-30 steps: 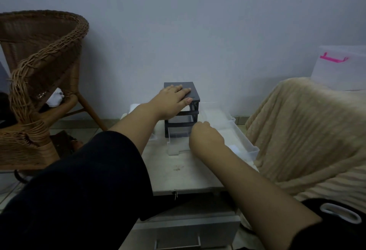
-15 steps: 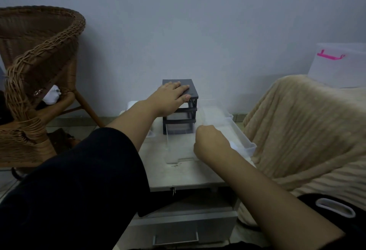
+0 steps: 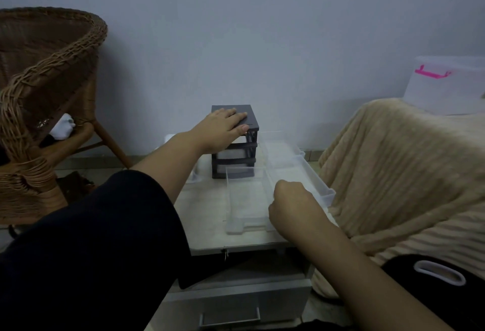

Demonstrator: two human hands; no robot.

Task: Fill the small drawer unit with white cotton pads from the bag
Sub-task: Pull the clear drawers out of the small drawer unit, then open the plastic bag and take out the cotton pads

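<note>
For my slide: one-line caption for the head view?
Left hand presses on the drawer unit; right hand grips its pulled-out clear drawer.

Dim, flat, bluish light fills the room, with no glare. A soft shadow darkens the wall (image 3: 262, 28) right of the wicker chair (image 3: 52, 68). The dark sleeve (image 3: 91, 252) loses all detail. Wide-angle bending curves the frame's edges, and the clear drawer (image 3: 246, 199) looks faint and slightly soft.

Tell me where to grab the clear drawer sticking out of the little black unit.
Grip the front lip of the clear drawer at its near end, coming from your side. It is long, shallow and points straight at you from the drawer unit, so that lip is nearest.
</note>
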